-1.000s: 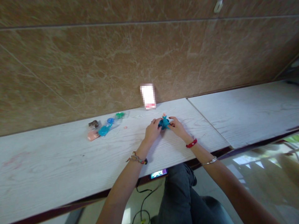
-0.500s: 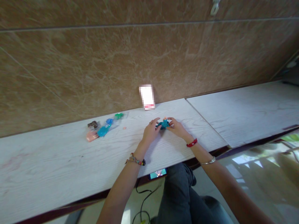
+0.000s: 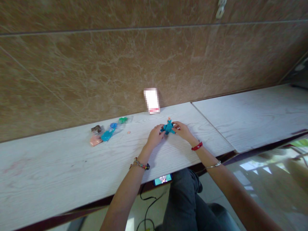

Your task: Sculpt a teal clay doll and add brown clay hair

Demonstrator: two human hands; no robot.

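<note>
Between my two hands is a small teal clay figure (image 3: 168,127) with a peach-coloured piece at its top. My left hand (image 3: 156,134) grips its left side, fingers closed against it. On the opposite side, my right hand (image 3: 183,131) pinches the figure between thumb and fingers. Both hands are just above the white table (image 3: 134,154). Fine details of the figure are too small to make out. To the left of my hands lies a tiny peach bit (image 3: 128,132) on the tabletop.
Packets of clay lie at the left: brown (image 3: 96,129), peach (image 3: 95,140), teal (image 3: 107,134), blue (image 3: 113,125) and green (image 3: 123,120). A blurred-out white rectangle (image 3: 152,100) leans on the brown wall (image 3: 108,70). Below the table edge a lit phone (image 3: 163,179) shows; a cable (image 3: 146,208) hangs underneath.
The teal figure has been tilted so that more of its body shows and its peach top sits higher. Both hands stay on it, with small finger shifts.
</note>
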